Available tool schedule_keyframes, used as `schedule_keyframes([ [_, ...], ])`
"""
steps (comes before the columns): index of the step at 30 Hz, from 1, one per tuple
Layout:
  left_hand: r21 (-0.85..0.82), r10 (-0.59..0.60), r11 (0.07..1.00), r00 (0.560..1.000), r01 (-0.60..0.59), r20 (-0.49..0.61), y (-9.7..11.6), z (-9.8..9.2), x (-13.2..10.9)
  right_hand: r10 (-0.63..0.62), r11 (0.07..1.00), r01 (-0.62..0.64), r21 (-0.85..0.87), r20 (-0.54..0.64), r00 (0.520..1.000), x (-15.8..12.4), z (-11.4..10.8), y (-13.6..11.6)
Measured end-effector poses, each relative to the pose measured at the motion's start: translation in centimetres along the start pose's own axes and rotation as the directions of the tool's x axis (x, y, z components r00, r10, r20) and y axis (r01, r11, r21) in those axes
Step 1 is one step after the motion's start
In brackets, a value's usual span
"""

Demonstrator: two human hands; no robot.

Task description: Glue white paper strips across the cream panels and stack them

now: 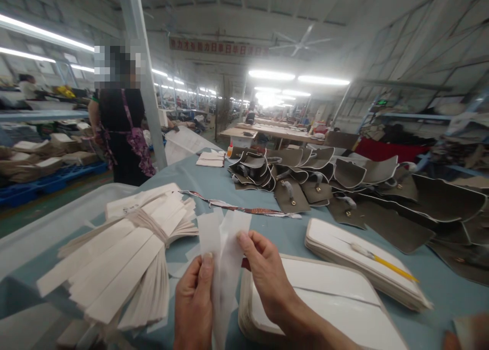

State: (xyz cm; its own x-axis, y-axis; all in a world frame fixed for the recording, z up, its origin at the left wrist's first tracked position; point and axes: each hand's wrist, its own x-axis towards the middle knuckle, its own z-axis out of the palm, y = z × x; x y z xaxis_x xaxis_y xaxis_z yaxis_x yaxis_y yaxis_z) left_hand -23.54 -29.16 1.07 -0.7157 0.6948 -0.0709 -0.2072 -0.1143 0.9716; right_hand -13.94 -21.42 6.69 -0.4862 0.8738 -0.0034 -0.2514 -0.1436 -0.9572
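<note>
My left hand and right hand both pinch the same white strips, which stand upright between them at the near edge of the table. My left thumb presses flat on the front of the strips from below. My right thumb and fingers close on their right edge a little higher up. At the top the strips part slightly into 2 or 3 leaves; I cannot tell the exact count.

Just left of my hands lies a bundle of similar long white strips, tied round the middle with a band and splayed out toward me. Under my right wrist sits the near stack of white panels with rounded corners. Just beyond it lies the far stack of the same panels, with a yellow-handled brush resting across its top.

Behind the strips a thin patterned ribbon runs across the table. Farther back, grey flaps with metal clasps lie heaped and overlapping, spreading toward the right side. A small bottle stands near the far edge, just beside a low white pile. Off to the left, beyond the table, a person in black with a patterned apron stands by a pillar.
</note>
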Motion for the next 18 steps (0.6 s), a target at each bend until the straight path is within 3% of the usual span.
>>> schedule_keyframes([
  [3, -0.057, -0.054, 0.997, 0.996, 0.050, -0.068, 0.6, -0.6, 0.8, -0.037, 0.992, 0.043, 0.118, -0.047, 0.998, -0.1, -1.5, -2.8],
  [6, -0.057, -0.064, 0.997, 0.990, 0.057, -0.126, 1.2, -1.9, 1.6, -0.108, 0.977, 0.116, 0.178, -0.054, 0.993, -1.0, -4.4, -7.1],
  [11, 0.017, 0.096, 0.995, 0.995, -0.096, 0.004, 1.1, -4.7, 2.0, -0.067, 0.996, 0.065, 0.056, 0.029, 0.997, -3.9, -10.2, -13.0],
  [14, 0.097, 0.054, 0.993, 0.993, -0.064, 0.104, 0.8, -5.7, 1.6, -0.014, 1.000, 0.014, -0.008, 0.047, 0.999, -5.8, -13.6, -14.4],
  [18, 0.155, -0.001, 0.988, 0.982, -0.028, 0.188, 0.5, -5.8, 0.1, 0.179, 0.984, -0.174, -0.039, 0.220, 0.959, -8.0, -17.7, -13.7],
])
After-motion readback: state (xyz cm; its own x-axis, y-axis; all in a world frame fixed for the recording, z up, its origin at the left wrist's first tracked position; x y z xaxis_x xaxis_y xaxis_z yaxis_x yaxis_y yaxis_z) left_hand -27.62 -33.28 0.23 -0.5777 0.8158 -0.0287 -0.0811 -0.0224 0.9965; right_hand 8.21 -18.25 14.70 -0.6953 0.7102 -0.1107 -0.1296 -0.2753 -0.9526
